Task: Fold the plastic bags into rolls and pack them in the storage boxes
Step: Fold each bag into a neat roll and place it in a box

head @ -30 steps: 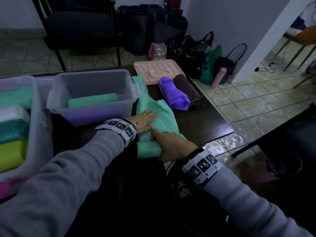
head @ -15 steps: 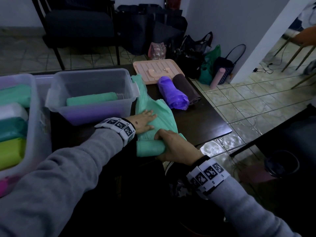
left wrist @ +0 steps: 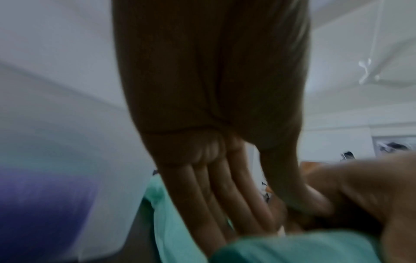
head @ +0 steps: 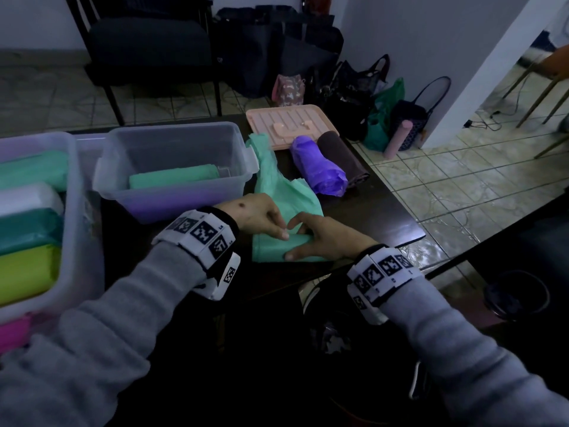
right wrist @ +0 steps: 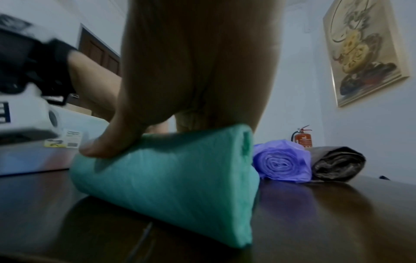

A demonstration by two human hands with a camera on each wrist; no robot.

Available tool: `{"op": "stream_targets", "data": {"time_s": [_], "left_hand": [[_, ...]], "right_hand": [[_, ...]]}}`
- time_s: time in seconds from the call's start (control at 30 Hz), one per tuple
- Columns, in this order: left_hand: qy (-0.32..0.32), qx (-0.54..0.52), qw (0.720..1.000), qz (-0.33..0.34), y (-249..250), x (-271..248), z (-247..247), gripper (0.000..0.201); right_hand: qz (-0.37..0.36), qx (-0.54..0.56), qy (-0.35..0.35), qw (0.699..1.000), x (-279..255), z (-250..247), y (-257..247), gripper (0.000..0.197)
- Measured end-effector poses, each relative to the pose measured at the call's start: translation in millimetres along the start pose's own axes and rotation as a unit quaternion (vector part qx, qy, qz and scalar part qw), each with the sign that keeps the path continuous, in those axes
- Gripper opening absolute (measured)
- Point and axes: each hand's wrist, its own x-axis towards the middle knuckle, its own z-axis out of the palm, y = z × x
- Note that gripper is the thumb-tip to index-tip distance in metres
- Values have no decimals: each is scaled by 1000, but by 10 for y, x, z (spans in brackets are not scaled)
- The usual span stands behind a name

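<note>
A mint green plastic bag [head: 278, 186] lies on the dark table [head: 375, 211], its near end wound into a roll [head: 274, 251]. My right hand [head: 311, 241] grips that roll, thumb on the near side and fingers over the far side. In the right wrist view the thumb presses the roll [right wrist: 171, 178]. My left hand [head: 271, 223] rests its straight fingers [left wrist: 225, 204] on the roll's top, beside the right hand. A clear storage box [head: 166, 127] left of the bag holds one green roll [head: 174, 180].
A second clear box [head: 83, 241] at far left holds several coloured rolls. A purple roll [head: 318, 169] and a brown roll [head: 341, 155] lie right of the bag, below a pink lid [head: 289, 124]. The table edge runs close to the right; bags and a chair stand on the floor.
My left hand has drawn back from the flat part of the bag onto the roll. The right hand has shifted along the roll, and both hands now meet on it.
</note>
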Motion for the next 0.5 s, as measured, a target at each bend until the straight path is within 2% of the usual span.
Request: {"op": "stream_targets", "data": {"time_s": [0.13,0.23,0.3,0.4,0.43,0.5], "left_hand": [[-31,4,1000,-4,-19,1,5,45],[-57,19,998,-2,-9,50,-8,44],[-77,44,996,-4,17,86,-24,43],[-88,95,992,-5,61,126,-37,40],[-94,107,990,-5,67,134,-41,38],[-112,117,987,-6,59,140,-50,36]], "right_hand": [[14,29,-3,999,63,5,39,43],[4,-58,-1,998,32,35,23,51],[2,-145,62,988,-32,132,-20,63],[-62,-212,238,946,-167,436,-96,61],[-87,-224,269,933,-198,538,-96,55],[-91,-250,280,922,-228,653,-81,49]]}}
